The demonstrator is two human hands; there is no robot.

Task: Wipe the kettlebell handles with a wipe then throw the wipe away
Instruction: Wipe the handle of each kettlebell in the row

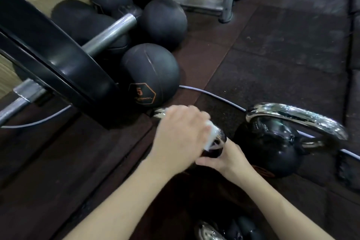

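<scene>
A small black kettlebell (212,152) sits on the dark rubber floor at centre. My left hand (180,134) is wrapped over its chrome handle (159,113) and presses a white wipe (212,135) against the metal. My right hand (227,160) grips the kettlebell's body from the right side. Most of that handle and body is hidden under my hands. A larger black kettlebell (272,154) with a shiny chrome handle (303,120) stands just to the right. A third kettlebell (216,229) shows partly at the bottom edge.
Several black medicine balls (150,72) are piled at the upper left beside a barbell with black plates (58,60). A white cable (210,94) runs across the floor behind the kettlebells. A grey metal frame (226,6) stands at the back.
</scene>
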